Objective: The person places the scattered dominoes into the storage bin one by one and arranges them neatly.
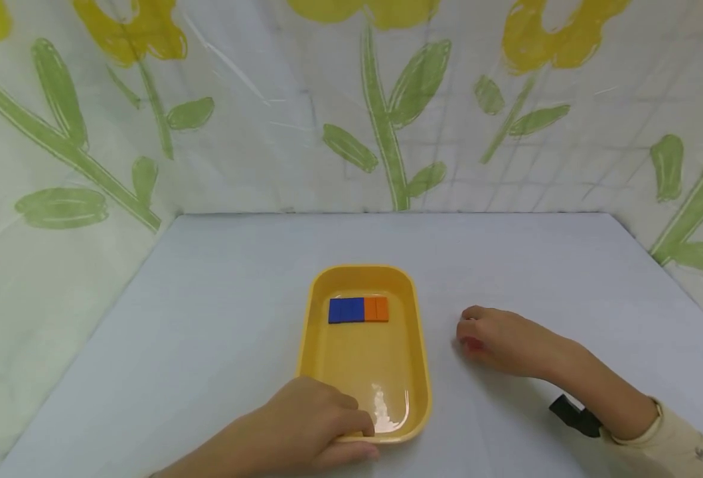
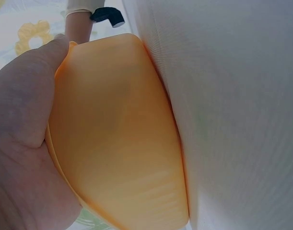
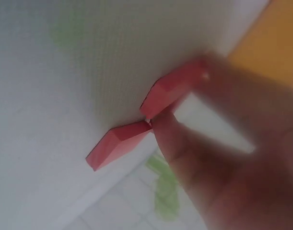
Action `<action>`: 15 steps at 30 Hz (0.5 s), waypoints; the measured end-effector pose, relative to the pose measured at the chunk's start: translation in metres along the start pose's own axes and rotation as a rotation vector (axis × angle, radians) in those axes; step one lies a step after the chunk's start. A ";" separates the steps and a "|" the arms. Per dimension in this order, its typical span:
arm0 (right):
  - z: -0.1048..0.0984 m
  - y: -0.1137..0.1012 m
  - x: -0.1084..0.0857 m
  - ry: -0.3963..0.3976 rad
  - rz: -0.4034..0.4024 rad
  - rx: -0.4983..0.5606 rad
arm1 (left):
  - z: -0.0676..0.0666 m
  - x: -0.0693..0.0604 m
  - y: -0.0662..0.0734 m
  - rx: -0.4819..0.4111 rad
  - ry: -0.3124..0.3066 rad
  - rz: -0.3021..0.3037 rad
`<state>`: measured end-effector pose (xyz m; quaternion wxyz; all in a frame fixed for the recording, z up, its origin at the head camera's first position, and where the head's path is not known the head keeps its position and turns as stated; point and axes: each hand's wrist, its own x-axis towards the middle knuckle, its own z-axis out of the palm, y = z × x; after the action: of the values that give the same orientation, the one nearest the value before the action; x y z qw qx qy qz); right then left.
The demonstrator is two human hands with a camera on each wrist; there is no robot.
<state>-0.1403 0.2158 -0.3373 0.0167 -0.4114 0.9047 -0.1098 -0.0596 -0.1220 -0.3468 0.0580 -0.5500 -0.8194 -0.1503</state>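
Note:
A yellow tray (image 1: pixel 421 372) lies on the table, with a row of flat blue tiles (image 1: pixel 346 310) and orange tiles (image 1: pixel 376 309) side by side near its far end. My left hand (image 1: pixel 303 425) grips the tray's near rim, fingers over the inside and thumb outside. The left wrist view shows the tray's outer wall (image 2: pixel 117 129) against the palm. To the right of the tray, my right hand (image 1: pixel 509 342) pinches a red tile (image 3: pixel 170 91) between fingertips at the table. A second red tile (image 3: pixel 118 143) lies right beside the fingertip. In the head view the hand mostly hides them.
A pale cloth (image 1: pixel 208 318) covers the table. Behind and at the sides hangs a white sheet (image 1: pixel 237 153) with painted yellow flowers and green leaves. A dark strap (image 1: pixel 575 416) sits at the right wrist by the sleeve.

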 end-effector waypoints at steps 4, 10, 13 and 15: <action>-0.001 0.000 0.001 -0.010 -0.025 0.017 | -0.001 0.000 0.001 0.013 -0.001 -0.005; -0.003 -0.003 0.003 -0.057 -0.017 0.076 | -0.003 0.000 0.001 0.027 0.004 -0.004; -0.003 -0.004 0.005 -0.062 -0.010 0.090 | -0.003 0.001 0.001 0.015 -0.002 0.000; -0.003 -0.005 0.006 -0.060 -0.011 0.088 | -0.003 0.001 0.001 0.007 -0.005 0.001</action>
<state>-0.1413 0.2090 -0.3332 0.0613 -0.4184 0.8958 -0.1372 -0.0593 -0.1219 -0.3438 0.0579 -0.5508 -0.8197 -0.1461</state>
